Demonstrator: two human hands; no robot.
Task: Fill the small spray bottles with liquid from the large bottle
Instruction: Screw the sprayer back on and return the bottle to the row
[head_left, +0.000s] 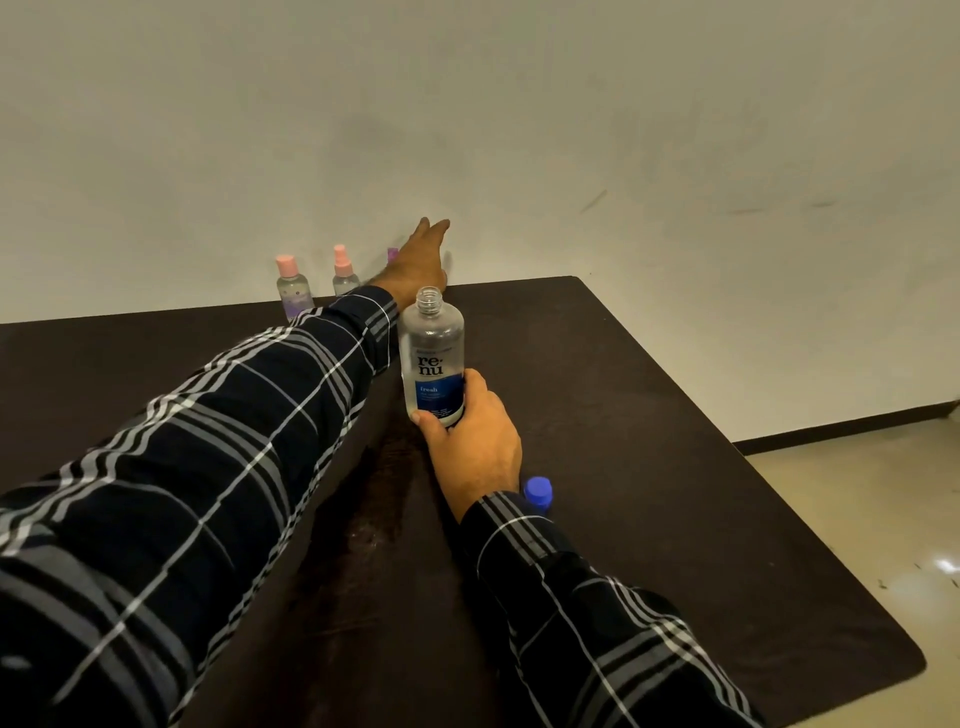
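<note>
Large bottle (432, 358), frame centre — uncapped, rigid clear plastic, likely slippery; we had our right hand (470, 441) wrapped round its base. Left hand (418, 260), fingers extended, empty, reached over the small spray bottles (293, 291), upper left.

Only readable stuff is on the big clear plastic bottle with the blue label (432, 358): "re-nu" in dark letters, and "fresh" in white on the blue part. Smaller print below is too blurry.
</note>
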